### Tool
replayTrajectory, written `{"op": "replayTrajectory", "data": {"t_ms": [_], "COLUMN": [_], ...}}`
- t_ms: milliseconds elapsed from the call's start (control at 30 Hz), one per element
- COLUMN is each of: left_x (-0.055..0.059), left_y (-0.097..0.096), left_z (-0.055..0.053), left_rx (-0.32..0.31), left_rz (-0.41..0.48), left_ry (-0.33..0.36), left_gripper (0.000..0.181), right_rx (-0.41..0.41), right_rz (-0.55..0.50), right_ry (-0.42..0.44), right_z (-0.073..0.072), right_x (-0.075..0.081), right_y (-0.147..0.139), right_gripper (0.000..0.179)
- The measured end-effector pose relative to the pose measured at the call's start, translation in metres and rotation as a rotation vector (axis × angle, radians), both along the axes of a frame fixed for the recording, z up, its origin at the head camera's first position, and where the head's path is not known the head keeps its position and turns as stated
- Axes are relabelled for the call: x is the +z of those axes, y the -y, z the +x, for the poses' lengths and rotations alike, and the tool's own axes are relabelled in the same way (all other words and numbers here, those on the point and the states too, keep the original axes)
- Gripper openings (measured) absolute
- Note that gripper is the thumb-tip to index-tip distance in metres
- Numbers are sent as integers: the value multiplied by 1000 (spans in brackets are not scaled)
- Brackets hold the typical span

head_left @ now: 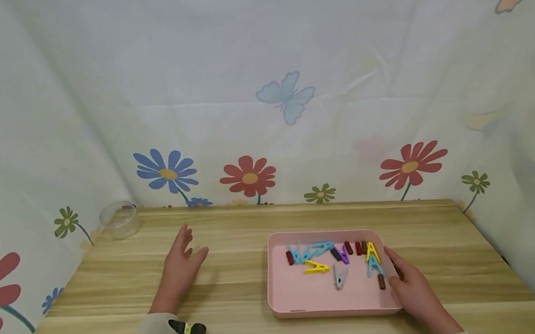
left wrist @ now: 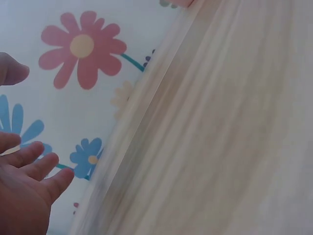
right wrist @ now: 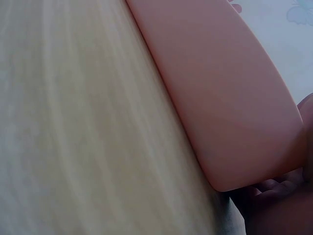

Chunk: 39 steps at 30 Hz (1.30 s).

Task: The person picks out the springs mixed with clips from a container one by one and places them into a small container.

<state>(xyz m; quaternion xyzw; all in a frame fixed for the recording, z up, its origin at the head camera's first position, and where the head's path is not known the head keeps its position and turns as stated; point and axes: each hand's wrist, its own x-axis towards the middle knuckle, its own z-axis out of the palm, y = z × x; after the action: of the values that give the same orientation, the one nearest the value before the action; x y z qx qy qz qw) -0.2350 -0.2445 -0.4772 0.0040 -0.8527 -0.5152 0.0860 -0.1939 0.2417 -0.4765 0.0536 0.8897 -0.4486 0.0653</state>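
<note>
A pink tray lies on the wooden table, holding clothespins in light blue, yellow, purple and grey, such as a yellow clothespin and a grey one, along with several small dark red, brown and green cylinders. My right hand grips the tray's right edge near its front corner, thumb at the rim. In the right wrist view the tray's outer wall fills much of the picture, and part of that hand is dark. Left of the tray, my left hand is held over the table with fingers spread, touching nothing.
A clear round container stands at the table's far left corner. The wooden table backs onto a white curtain printed with flowers and butterflies, which also hangs on both sides. A black device sits on the left wrist.
</note>
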Motion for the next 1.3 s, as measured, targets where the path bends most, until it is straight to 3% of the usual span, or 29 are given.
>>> {"op": "replayTrajectory", "data": {"t_ms": [233,500,800,1300], "left_x": [-5,-10,-11,-13], "left_y": [13,24,41,64], "left_z": [-1,-4,-4,-1], "left_rx": [21,43,74,159], "left_rz": [27,39,126,114], "left_ry": [-35,-22,-12,-31], "left_gripper": [83,84,84,85], "right_rx": [-4,-13,-21,-25], "right_rz": [16,16,7,6], "right_ry": [-5,9,5,-1], "right_z": [0,-1,2,1], "right_x": [1,1,-3,0], "right_y": [0,0,-1,2], "right_gripper": [70,71,72,71]}}
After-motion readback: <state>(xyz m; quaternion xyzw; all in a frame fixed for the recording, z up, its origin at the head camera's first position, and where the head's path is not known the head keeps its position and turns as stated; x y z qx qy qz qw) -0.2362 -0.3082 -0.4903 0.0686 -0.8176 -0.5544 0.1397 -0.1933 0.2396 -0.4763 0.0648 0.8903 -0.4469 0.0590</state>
